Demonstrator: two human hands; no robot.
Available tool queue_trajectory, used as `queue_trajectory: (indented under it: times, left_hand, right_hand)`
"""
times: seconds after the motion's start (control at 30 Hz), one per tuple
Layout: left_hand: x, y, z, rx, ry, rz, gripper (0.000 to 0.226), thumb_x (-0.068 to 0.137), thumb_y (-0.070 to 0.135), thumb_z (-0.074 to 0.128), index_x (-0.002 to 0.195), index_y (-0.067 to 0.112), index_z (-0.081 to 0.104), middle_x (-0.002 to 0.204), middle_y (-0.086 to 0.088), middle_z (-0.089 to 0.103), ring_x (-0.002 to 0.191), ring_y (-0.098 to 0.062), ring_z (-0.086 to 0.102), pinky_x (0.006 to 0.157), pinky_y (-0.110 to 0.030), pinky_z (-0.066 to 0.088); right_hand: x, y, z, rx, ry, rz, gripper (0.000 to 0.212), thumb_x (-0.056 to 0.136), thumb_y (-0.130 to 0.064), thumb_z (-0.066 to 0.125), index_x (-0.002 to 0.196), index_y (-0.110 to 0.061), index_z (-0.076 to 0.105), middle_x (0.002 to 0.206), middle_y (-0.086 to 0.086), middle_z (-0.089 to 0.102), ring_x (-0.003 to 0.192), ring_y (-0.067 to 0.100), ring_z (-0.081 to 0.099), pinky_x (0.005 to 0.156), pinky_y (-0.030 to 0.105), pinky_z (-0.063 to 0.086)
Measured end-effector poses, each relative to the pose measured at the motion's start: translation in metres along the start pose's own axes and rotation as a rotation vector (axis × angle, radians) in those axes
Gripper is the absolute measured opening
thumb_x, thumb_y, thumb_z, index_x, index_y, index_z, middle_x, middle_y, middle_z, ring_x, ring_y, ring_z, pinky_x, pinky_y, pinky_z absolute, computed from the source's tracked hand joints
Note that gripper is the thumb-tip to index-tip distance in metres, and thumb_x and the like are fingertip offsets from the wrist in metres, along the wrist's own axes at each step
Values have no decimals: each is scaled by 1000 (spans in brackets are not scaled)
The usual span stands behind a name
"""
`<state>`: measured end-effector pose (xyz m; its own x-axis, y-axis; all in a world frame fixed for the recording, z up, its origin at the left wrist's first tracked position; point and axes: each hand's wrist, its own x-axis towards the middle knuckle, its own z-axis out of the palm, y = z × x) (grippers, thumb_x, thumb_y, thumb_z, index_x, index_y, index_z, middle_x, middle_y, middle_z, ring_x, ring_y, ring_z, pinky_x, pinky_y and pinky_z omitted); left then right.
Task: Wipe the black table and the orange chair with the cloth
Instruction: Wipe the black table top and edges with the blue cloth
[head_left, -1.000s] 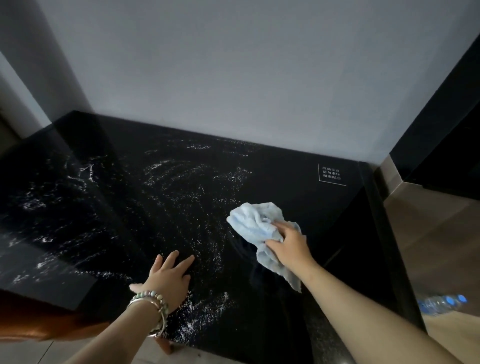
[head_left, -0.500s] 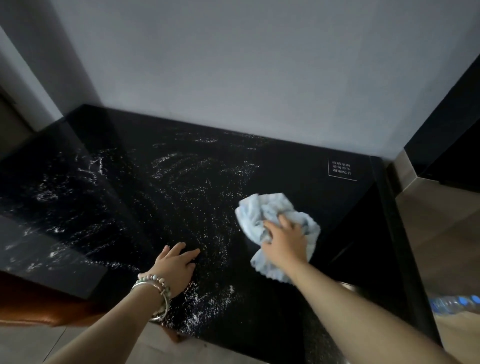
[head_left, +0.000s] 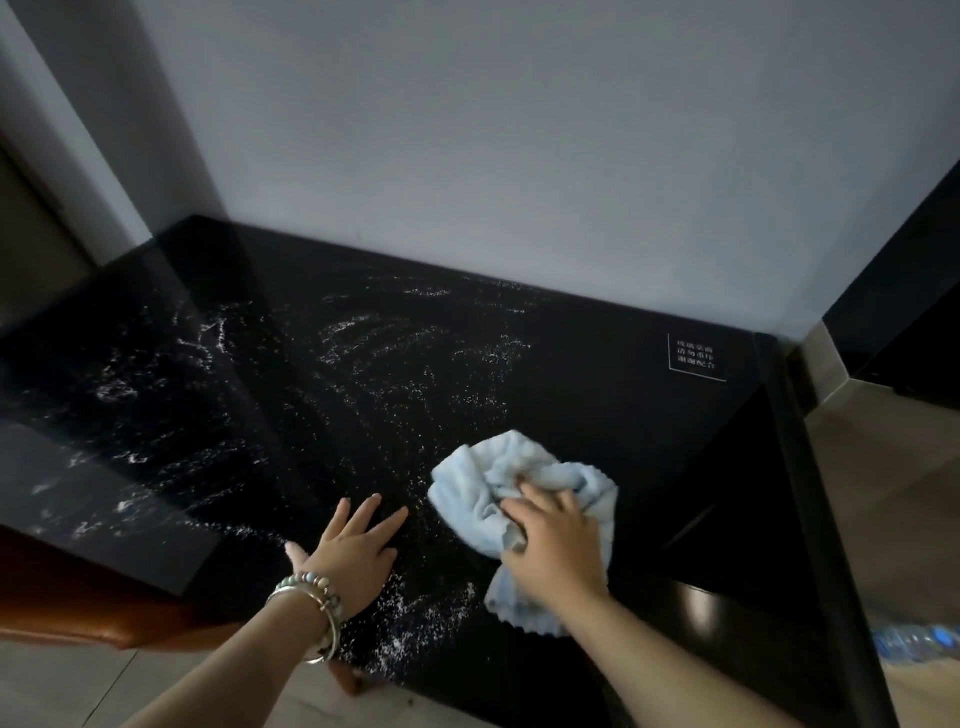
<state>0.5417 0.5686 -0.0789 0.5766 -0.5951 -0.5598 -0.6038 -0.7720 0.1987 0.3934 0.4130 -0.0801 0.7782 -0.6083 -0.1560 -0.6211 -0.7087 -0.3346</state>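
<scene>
Head view: the pale blue cloth (head_left: 519, 483) lies bunched on the black bench (head_left: 597, 374), close to its front edge. The right hand (head_left: 558, 545) sits on top of it. Its fingers (head_left: 535, 493) are bent into the folds and grip the bunch, while the palm presses it to the surface. Just left of the cloth the left hand (head_left: 353, 551) rests flat on the bench, its fingers straight and spread and holding nothing, with beaded bracelets (head_left: 311, 605) at the wrist. White specks (head_left: 415, 358) scatter over the bench behind and left of the cloth; fewer show on its right. A printed label (head_left: 696, 356) lies well behind the cloth, to its right. The orange chair (head_left: 78, 618) shows well to the cloth's left, low under the bench edge.

The cloth looks soft, light and limp, so it should crumple and trail rather than keep a shape. A loose end already drags toward the front edge. It is probably best gathered into the palm from above, leaving a flat pad underneath. The glossy bench looks hard and slick, so the cloth should glide easily but may smear the specks.
</scene>
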Motion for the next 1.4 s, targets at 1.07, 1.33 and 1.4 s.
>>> queue_trajectory:
  times: [1.07,1.33,1.4]
  left_hand:
    - [-20,-57,2,105,65,171,54,101,25,27,150,29,5,158,6,-4,146,-22,-9,120,-40,3]
    - [-30,-71,7,138,34,240,54,101,23,27,150,29,6,158,7,-4,146,-21,-8,120,-38,5]
    - [-30,-73,10,165,59,247,54,101,23,27,150,29,4,158,7,-5,146,-20,-8,120,-37,5]
  right_hand:
    - [-26,-45,43,-122,291,-77,30,54,-28,78,82,-24,67,107,2,47,88,35,56,56,41,49]
    - [-41,-21,22,-85,273,503,40,88,-41,50,126,-30,50,145,-1,30,124,35,32,87,46,44]
    - [-56,-60,41,-23,291,322,33,73,-37,48,100,-28,64,124,1,54,106,38,49,68,45,47]
